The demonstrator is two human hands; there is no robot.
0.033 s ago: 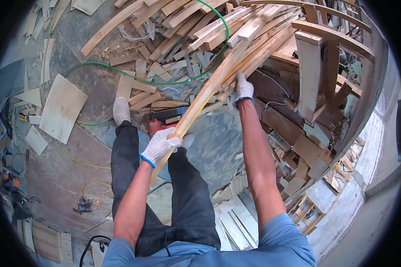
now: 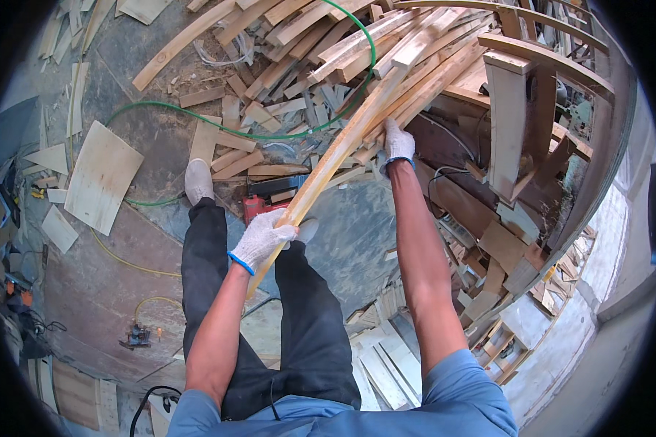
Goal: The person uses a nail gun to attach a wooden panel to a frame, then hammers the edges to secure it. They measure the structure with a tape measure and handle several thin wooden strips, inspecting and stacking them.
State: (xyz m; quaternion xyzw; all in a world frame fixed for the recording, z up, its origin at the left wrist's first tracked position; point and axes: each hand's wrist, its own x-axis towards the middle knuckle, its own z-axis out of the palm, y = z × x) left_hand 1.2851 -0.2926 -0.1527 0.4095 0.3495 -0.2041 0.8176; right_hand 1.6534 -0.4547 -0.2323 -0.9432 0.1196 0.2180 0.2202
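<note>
My left hand [image 2: 262, 237], in a white knit glove with a blue cuff, is closed around a long, pale wooden strip [image 2: 328, 169]. The strip slants from between my legs up to the right, its far part lying along the pile of wooden strips [image 2: 434, 84]. Farther right, my right hand [image 2: 399, 142], gloved the same way, is at the near ends of several strips beside the long one. Its fingers look curled against a strip there, though they are partly hidden.
Loose offcuts [image 2: 270, 80] cover the floor ahead, crossed by a green hose [image 2: 219, 124]. A red tool [image 2: 254, 207] lies by my feet. Right stands a curved wooden frame [image 2: 506, 124]. Plywood sheets [image 2: 103, 178] and a yellow hose [image 2: 135, 266] lie left.
</note>
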